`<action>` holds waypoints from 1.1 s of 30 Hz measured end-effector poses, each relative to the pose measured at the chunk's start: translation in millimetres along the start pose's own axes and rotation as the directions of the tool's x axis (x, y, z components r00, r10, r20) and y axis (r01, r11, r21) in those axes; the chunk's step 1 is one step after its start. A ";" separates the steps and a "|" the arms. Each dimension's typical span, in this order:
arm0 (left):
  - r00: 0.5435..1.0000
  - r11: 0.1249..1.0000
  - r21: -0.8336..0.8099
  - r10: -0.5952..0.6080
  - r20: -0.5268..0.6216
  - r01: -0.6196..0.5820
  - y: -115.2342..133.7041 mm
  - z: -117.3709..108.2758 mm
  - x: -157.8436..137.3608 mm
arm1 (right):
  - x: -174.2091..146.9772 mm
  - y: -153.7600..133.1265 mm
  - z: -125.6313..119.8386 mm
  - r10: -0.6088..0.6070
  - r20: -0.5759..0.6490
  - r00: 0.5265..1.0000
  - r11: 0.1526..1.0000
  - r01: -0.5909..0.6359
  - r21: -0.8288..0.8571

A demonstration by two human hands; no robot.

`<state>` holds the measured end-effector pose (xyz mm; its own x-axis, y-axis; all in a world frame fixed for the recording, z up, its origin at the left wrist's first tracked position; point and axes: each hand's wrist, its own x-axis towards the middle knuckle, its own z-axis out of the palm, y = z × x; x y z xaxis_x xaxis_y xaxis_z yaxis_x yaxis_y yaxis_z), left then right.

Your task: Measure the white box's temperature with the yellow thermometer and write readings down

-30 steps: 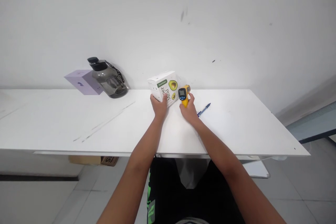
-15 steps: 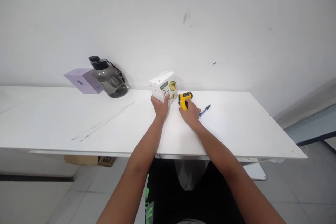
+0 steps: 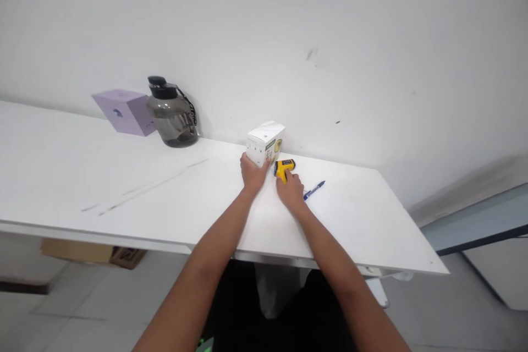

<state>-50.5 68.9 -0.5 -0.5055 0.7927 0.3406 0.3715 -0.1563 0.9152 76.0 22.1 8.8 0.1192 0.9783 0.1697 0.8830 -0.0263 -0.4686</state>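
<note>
My left hand [image 3: 254,171] is closed around the lower near part of a white box [image 3: 265,141] with avocado pictures on its right side. The box stands upright close to the wall. Just right of it, my right hand [image 3: 290,189] grips the handle of a yellow and black infrared thermometer gun [image 3: 284,168], whose body lies near the tabletop. A blue pen [image 3: 314,190] rests on the table to the right of my right hand. My right fingertips are partly hidden behind the handle.
A grey translucent water jug [image 3: 172,118] with a black lid stands at the left by a purple box [image 3: 126,113]. The white table [image 3: 165,192] runs along the wall. A cardboard box [image 3: 91,253] sits below the table at the left.
The view has tilted and shifted. The avocado box has turned, so its printed side shows less. My right hand still holds the thermometer gun, which appears closer to the box.
</note>
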 end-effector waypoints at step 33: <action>0.225 0.632 -0.114 0.431 0.874 -0.767 38.3 2.9 -86.4 | -2.3 108.6 -54.7 0.014 0.001 1.000 0.967 -0.013 -0.254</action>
<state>9.7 -3.9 4.5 0.7267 0.6261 0.2826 0.5337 -0.7736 0.3416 196.4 5.8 5.0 0.1308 0.9780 0.1625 0.9677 -0.0904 -0.2352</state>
